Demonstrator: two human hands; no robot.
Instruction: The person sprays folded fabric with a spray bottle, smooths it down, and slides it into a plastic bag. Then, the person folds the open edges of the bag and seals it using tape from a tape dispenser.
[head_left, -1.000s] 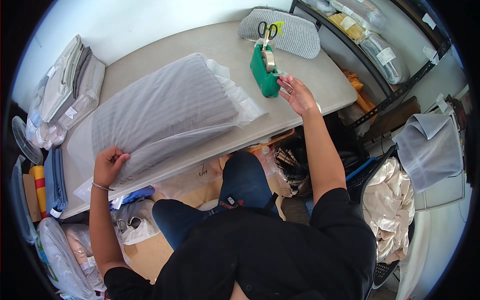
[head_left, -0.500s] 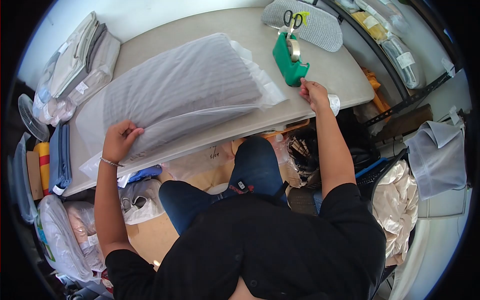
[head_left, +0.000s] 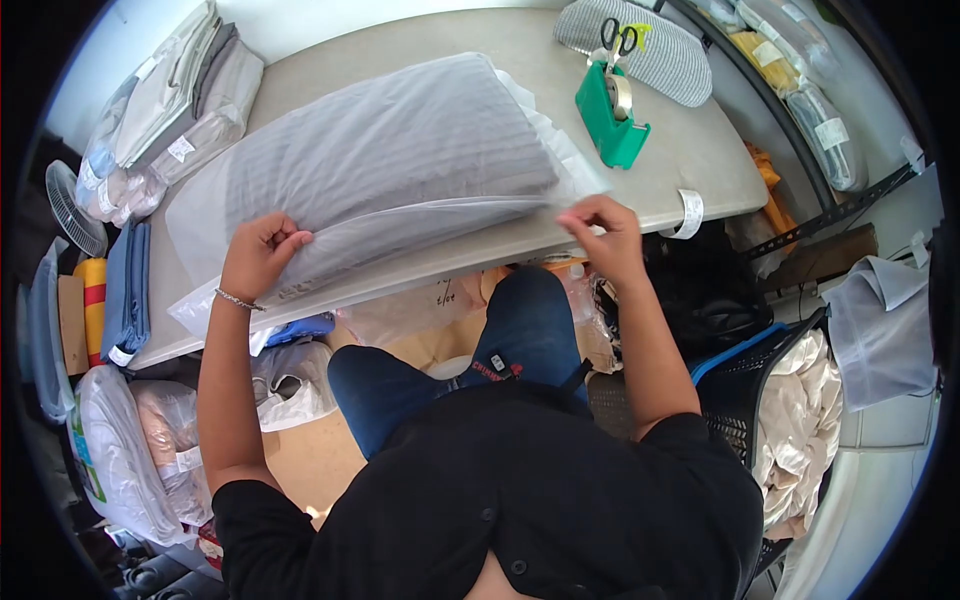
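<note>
A folded grey striped cloth in a clear plastic bag (head_left: 390, 150) lies across the table, its loose plastic edge along the near side. At that edge, near the bag's lower left part, my left hand (head_left: 262, 258) pinches the plastic between thumb and fingers. My right hand (head_left: 608, 238) is at the bag's right end by the table's front edge, fingers closed in a pinch; whatever they hold is too small to make out. Beyond it stands a green tape dispenser (head_left: 610, 125) with a roll of clear tape (head_left: 620, 97) and black-handled scissors (head_left: 618, 40).
Bagged folded cloths (head_left: 185, 100) are stacked at the table's (head_left: 350, 50) back left. A striped grey cloth (head_left: 665, 60) lies at the far right. A white label strip (head_left: 688, 214) hangs on the right front edge. A black basket (head_left: 745, 400) holding cream fabric stands at right.
My right hand has moved left from the tape dispenser's front end to the bag's right end. My left hand keeps its pinch on the plastic edge. The view has shifted slightly.
</note>
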